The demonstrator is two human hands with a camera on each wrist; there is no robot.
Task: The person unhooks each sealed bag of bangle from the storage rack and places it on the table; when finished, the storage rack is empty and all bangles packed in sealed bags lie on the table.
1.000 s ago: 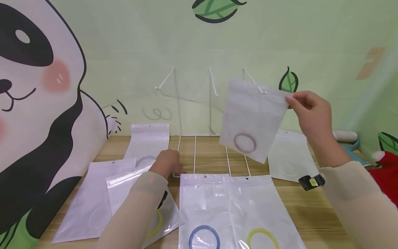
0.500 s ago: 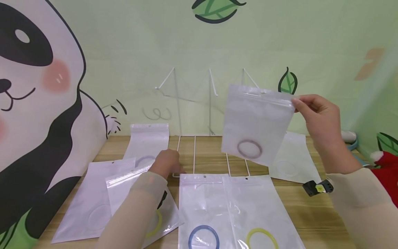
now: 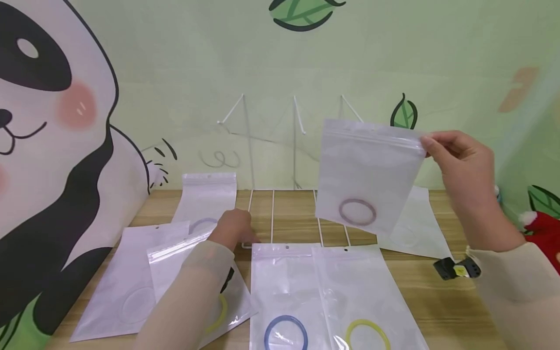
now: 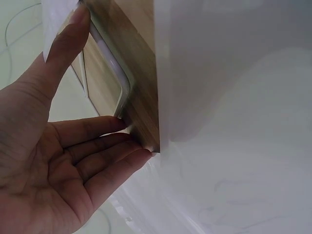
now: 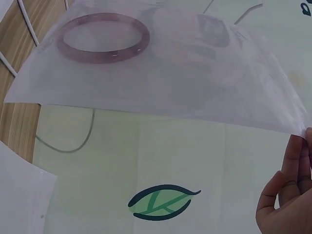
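At the bag's upper right corner, my right hand [image 3: 468, 167] pinches a white zip bag [image 3: 367, 170] between thumb and fingers. A mauve bangle [image 5: 102, 57] lies in the bottom of this bag. The bag hangs upright and a little tilted, and covers the tip of the right hook [image 3: 351, 108]. That hook belongs to a white wire rack [image 3: 272, 214] standing on the table. My left hand [image 3: 235, 227] rests at the rack's front left corner. In the left wrist view its thumb and extended fingertips touch around the base wire [image 4: 112, 66].
Two flat bags, with a blue bangle [image 3: 267, 335] and a yellow bangle [image 3: 387, 340], lie before the rack. Several more bags [image 3: 105, 282] overlap at the left, and another bag [image 3: 422, 223] lies back right. The left hook [image 3: 231, 109] and middle hook [image 3: 299, 115] are bare.
My right hand has moved right and slightly down with the bag. The hook's tip, earlier seen before the bag's top, is now hidden behind it. My left hand stays put.
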